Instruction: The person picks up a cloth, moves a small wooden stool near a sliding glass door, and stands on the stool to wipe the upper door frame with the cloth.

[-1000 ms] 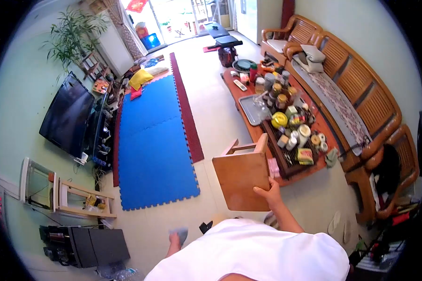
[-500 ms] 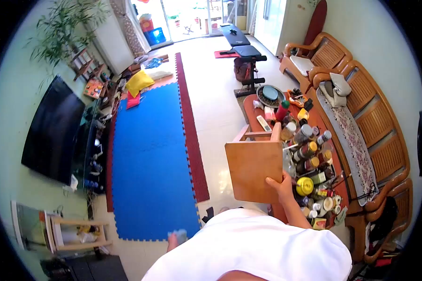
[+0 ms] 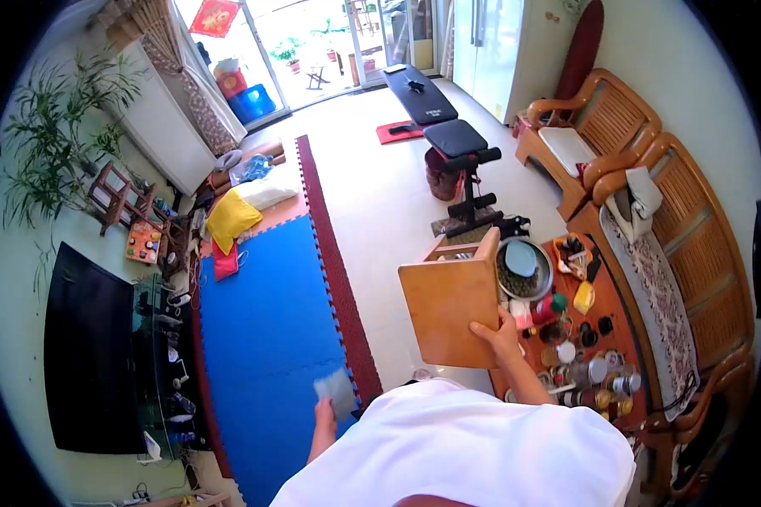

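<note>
My right hand (image 3: 500, 338) grips the edge of a small wooden stool (image 3: 448, 314), thumb lying on its flat square seat. The stool is held up in front of me, seat facing me and legs pointing away. At lower left, my left hand (image 3: 324, 414) is closed on a pale grey-blue cloth (image 3: 336, 392), which hangs above the blue foam mat (image 3: 270, 338). To the right of the stool stands a low reddish table (image 3: 621, 334) crowded with jars, bottles and a round metal tray (image 3: 539, 287) with a blue lid-like piece on it.
A black weight bench (image 3: 456, 139) stands ahead on the pale floor. Wooden sofas (image 3: 710, 262) line the right wall. On the left are a television (image 3: 89, 346), a plant (image 3: 59, 135) and a yellow cushion (image 3: 232, 221). Glass doors (image 3: 270, 51) are at the far end.
My view has moved forward through the room, so the bench and doors look nearer. The stool stays in my right hand. My left hand has swung forward with the cloth, now more fully in sight.
</note>
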Demonstrator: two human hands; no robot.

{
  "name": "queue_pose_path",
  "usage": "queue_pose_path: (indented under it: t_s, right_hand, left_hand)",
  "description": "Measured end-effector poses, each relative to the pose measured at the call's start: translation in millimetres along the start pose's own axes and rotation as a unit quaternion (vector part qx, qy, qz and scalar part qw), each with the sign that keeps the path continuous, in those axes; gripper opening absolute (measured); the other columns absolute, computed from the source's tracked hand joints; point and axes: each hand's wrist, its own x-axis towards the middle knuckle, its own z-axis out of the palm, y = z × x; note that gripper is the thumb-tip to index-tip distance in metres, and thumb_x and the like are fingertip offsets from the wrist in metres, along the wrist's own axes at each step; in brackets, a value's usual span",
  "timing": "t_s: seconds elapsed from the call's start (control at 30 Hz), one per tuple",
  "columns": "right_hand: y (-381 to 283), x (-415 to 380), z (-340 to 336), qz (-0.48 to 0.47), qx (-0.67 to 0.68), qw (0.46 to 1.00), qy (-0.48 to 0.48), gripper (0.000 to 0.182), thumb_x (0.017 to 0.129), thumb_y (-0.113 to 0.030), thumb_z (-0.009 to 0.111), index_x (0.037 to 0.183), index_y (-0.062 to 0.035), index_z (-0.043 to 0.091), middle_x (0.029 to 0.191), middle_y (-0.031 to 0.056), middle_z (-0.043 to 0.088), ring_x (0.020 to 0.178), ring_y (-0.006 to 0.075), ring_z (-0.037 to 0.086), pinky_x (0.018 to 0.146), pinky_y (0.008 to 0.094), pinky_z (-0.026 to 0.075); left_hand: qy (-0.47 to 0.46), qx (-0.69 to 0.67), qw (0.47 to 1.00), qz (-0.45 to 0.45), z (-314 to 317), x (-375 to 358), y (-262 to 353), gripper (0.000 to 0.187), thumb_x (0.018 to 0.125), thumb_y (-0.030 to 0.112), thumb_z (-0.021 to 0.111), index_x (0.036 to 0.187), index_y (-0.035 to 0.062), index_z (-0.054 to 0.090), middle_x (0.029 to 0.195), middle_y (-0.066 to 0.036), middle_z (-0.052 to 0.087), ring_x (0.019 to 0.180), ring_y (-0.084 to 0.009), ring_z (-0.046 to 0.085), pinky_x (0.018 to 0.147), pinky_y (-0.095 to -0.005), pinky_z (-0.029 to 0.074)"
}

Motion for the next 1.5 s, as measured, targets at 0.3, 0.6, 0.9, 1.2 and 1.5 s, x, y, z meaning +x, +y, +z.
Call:
queue_pose_path:
  t_s: [0.3,0.6,0.9,1.2,1.5]
  right_hand:
    - [-8,266,107,0.002,0.075,0.997,0.008,0.045,0.067,-0.010,0.077,0.107,-0.0004,0.057,0.097,0.0080,0.063,0.085,0.0157,0.060,0.077,0.0289,0.049]
    - [-46,495,205,0.017,0.066,0.992,0.104,0.045,0.067,-0.008,0.076,0.107,-0.0008,0.056,0.095,0.0084,0.063,0.084,0.0175,0.061,0.077,0.0295,0.049]
    - [-47,737,272,0.000,0.113,0.985,0.133,0.041,0.070,-0.005,0.074,0.106,0.0004,0.057,0.096,0.0087,0.064,0.085,0.0175,0.061,0.078,0.0296,0.050]
    - [-99,994,361,0.001,0.128,0.988,0.092,0.036,0.073,-0.006,0.071,0.106,-0.0005,0.057,0.097,0.0072,0.063,0.088,0.0160,0.061,0.079,0.0287,0.048]
    - [-118,1242,460,-0.005,0.113,0.987,0.112,0.036,0.071,-0.007,0.072,0.103,-0.0004,0.057,0.094,0.0060,0.062,0.084,0.0146,0.060,0.077,0.0272,0.047]
  left_hand:
    - [0.201,0.022,0.953,-0.225,4,123,102,0.035,0.083,0.026,0.054,0.108,0.0022,0.058,0.103,-0.011,0.061,0.087,-0.0227,0.060,0.076,-0.0360,0.048]
    - [0.116,-0.037,0.989,-0.088,123,414,358,0.036,0.083,0.027,0.055,0.108,0.0022,0.058,0.103,-0.011,0.061,0.088,-0.0226,0.061,0.075,-0.0362,0.049]
    - [-0.088,-0.135,0.982,0.102,400,630,654,0.035,0.083,0.023,0.053,0.111,0.0019,0.057,0.099,-0.008,0.062,0.086,-0.0208,0.061,0.076,-0.0347,0.049]
    - [0.084,-0.004,0.993,-0.081,368,731,686,0.036,0.082,0.023,0.053,0.110,0.0024,0.057,0.096,-0.007,0.062,0.084,-0.0207,0.060,0.074,-0.0335,0.049]
    - [0.156,0.039,0.967,-0.197,418,907,792,0.036,0.082,0.023,0.053,0.110,0.0027,0.058,0.096,-0.007,0.062,0.084,-0.0203,0.060,0.073,-0.0331,0.049]
